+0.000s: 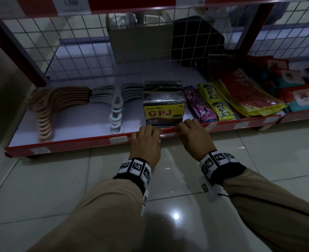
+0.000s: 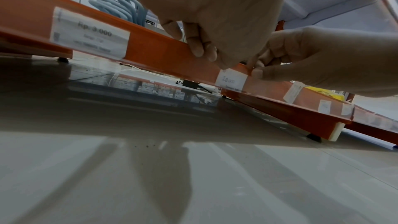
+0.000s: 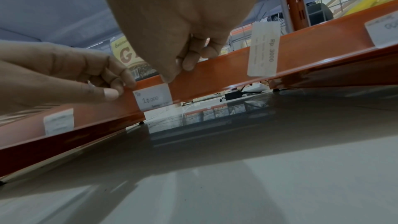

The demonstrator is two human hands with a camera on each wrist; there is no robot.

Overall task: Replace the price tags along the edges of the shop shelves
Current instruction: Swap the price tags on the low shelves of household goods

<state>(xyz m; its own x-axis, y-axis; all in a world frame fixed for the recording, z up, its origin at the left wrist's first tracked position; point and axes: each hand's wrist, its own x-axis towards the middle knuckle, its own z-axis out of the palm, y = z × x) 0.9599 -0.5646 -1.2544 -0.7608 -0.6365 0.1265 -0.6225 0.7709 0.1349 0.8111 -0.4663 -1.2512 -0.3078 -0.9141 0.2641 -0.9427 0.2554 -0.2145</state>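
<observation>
Both hands work at the front edge strip (image 1: 88,142) of the lowest shelf, just in front of the GPJ box (image 1: 163,113). The step in hand looks like seating or freeing 1 tag: the price tag (image 2: 231,79) marked 10.000 sits in the strip between the hands. The left hand (image 1: 146,140) has its fingers (image 2: 199,47) curled over the strip's top lip just left of the tag, with the thumb on the strip's face. The right hand (image 1: 193,137) pinches at the tag's right upper corner with thumb and fingers; whether it grips paper or the clear cover, I cannot tell.

The next move probably calls for a small slide along the channel, keeping the tag flat so it does not crease or catch on the lip.

Room is tight: the strip sits close above the tiled floor (image 1: 95,179), so the hands have little space below. To the left another tag (image 2: 90,35) marked 3.000 sits well apart; to the right a loose tag (image 3: 263,48) stands upright, sticking up above the strip's top edge, near enough to be knocked.
</observation>
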